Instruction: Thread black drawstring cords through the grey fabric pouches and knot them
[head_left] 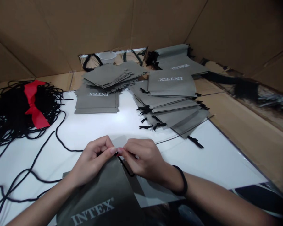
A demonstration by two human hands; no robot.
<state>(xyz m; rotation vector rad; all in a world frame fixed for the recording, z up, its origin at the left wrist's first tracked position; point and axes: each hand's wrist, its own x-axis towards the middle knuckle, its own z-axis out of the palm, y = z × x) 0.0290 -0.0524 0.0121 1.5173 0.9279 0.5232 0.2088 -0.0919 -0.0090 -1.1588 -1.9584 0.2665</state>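
A grey drawstring bag (103, 188) marked INTEX lies at the front edge of the table, its upper corner raised between my hands. My left hand (94, 158) pinches this corner between thumb and fingers. Right beside it, my right hand (143, 157) is closed, thumb and forefinger pressed on a black cord (124, 164) at the same corner. A short length of this cord hangs below the fingertips. Something small and red (118, 154) shows between the two hands; what it is I cannot make out.
At the left lies a bundle of black cords (9, 113) tied with a red ribbon (33, 103). Loose cord (30, 169) trails over the white table (99, 125). Behind are plain grey bags (96, 102) and corded bags (172, 83). Cardboard walls (103, 28) enclose the table.
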